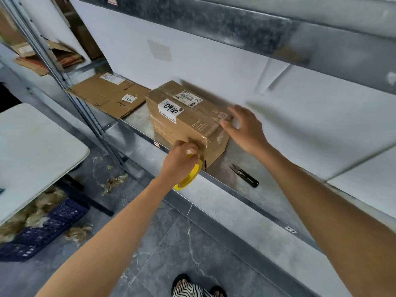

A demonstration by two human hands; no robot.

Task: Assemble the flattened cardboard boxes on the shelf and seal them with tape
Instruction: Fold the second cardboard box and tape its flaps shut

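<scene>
metal shelf (pixel 274 189): taped brown box (pixel 188 123) w/ labels

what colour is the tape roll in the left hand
Yellow with dark print, gripped by the left hand; the tape roll shows best in the head view.

I see the box (pixel 188 125) in plain brown cardboard, with white labels that carry black writing. At the near corner of the box, the tape roll (pixel 189 179) is yellow with small black print. Right of the box, the snips (pixel 246 176) are black. Left of the box, the flattened cardboard (pixel 107 97) is the same brown, also with white labels. The shelf (pixel 276 183) under the box is dull grey metal. Far below-left of the box, a crate (pixel 49 228) is dark blue. The floor (pixel 171 243) is dark grey with pale veins.
</scene>
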